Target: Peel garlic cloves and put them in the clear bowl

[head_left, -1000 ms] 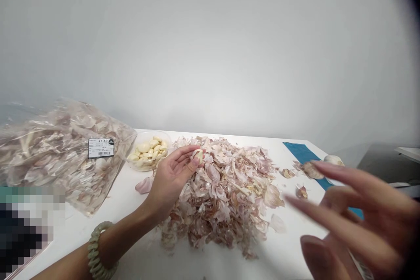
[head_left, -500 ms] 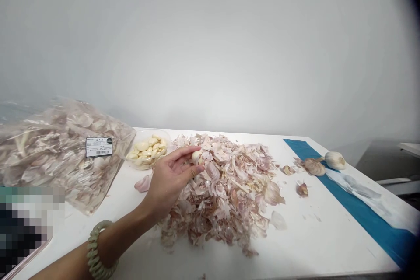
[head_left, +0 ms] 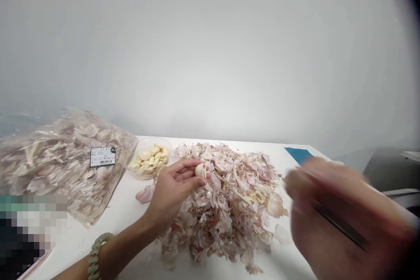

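My left hand (head_left: 175, 188) pinches a garlic clove (head_left: 200, 171) between thumb and fingertips, above the left edge of a big heap of garlic skins (head_left: 226, 210). The clove looks pale, with a bit of skin at its right side. At the right, close to the camera, my right hand (head_left: 341, 214) is smeared by motion. Its fingers look curled together, and a thin dark streak shows along them; what they hold cannot be made out. Left of the heap, a clear plastic tub (head_left: 131, 170) holds peeled garlic cloves (head_left: 151, 155).
A clear bag of garlic skins (head_left: 65, 162) with a price label (head_left: 103, 157) lies at the left. A loose piece of pinkish skin (head_left: 145, 194) rests below the tub. Part of a blue strip (head_left: 297, 154) shows behind my right hand. A pale wall (head_left: 210, 52) stands behind the white table.
My right hand has come into view at the right, covering the garlic bulbs and most of the blue strip. My left hand keeps its pinch on the clove. The whole view has shifted slightly.
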Available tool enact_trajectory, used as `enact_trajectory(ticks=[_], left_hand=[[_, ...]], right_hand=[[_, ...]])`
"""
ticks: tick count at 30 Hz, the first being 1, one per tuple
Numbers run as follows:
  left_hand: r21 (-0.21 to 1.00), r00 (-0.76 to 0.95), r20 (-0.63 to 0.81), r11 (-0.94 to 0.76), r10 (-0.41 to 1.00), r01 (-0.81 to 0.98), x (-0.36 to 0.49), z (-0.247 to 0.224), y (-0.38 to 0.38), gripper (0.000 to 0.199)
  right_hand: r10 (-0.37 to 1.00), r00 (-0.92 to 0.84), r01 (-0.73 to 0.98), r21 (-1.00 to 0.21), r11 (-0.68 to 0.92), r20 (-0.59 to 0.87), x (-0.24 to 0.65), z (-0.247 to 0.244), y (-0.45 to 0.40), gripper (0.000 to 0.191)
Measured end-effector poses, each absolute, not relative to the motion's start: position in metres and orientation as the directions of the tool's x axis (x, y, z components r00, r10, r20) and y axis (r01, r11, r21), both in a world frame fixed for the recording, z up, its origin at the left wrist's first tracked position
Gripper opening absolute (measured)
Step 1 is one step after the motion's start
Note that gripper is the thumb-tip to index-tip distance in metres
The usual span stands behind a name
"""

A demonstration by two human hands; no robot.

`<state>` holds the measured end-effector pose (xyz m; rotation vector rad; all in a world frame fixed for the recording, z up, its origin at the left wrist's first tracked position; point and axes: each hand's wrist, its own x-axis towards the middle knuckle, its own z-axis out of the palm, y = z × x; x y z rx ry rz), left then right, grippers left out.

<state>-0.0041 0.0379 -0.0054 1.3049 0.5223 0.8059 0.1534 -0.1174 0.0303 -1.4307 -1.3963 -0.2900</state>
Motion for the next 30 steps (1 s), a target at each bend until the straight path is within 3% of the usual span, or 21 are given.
enact_trajectory(ticks=[3,6,8,12,14,19,25,30], left_hand=[[0.981,0.614,0.100,0.026,0.783,-0.193,-0.003,-0.004,0.038,0.036],[0.989,0.613,0.110,-0.026,0.782,-0.144,-0.003,-0.004,0.037,0.033],[0.991,0.631,0.120,-0.053,0.767,-0.124,-0.003,-0.004,0.036,0.030],[0.986,0.648,0.158,-0.087,0.746,-0.140,-0.003,-0.004,0.035,0.027],[0.985,0.645,0.167,-0.095,0.746,-0.146,-0.002,-0.004,0.036,0.027],[0.984,0.664,0.167,-0.077,0.728,-0.163,-0.002,-0.006,0.039,0.028],[0.986,0.656,0.150,-0.067,0.740,-0.150,-0.002,-0.006,0.038,0.026],[0.987,0.677,0.144,-0.052,0.722,-0.154,-0.001,-0.006,0.037,0.026]], right_hand=[[0.641,0.319,0.660,-0.649,0.378,0.698,0.149,0.040,-0.090,0.074],[0.831,0.332,0.481,-0.838,0.258,0.447,0.150,0.035,-0.074,0.085],[0.856,0.367,0.422,-0.886,0.195,0.363,0.151,0.026,-0.069,0.074],[0.901,0.326,0.320,-0.930,0.181,0.287,0.153,0.012,-0.060,0.032],[0.915,0.311,0.262,-0.948,0.178,0.258,0.152,0.010,-0.057,0.023],[0.915,0.295,0.195,-0.955,0.225,0.275,0.150,0.010,-0.059,0.018],[0.836,0.308,0.362,-0.868,0.339,0.455,0.157,0.009,-0.063,0.019],[0.771,0.409,0.361,-0.863,0.353,0.487,0.156,0.009,-0.066,0.008]])
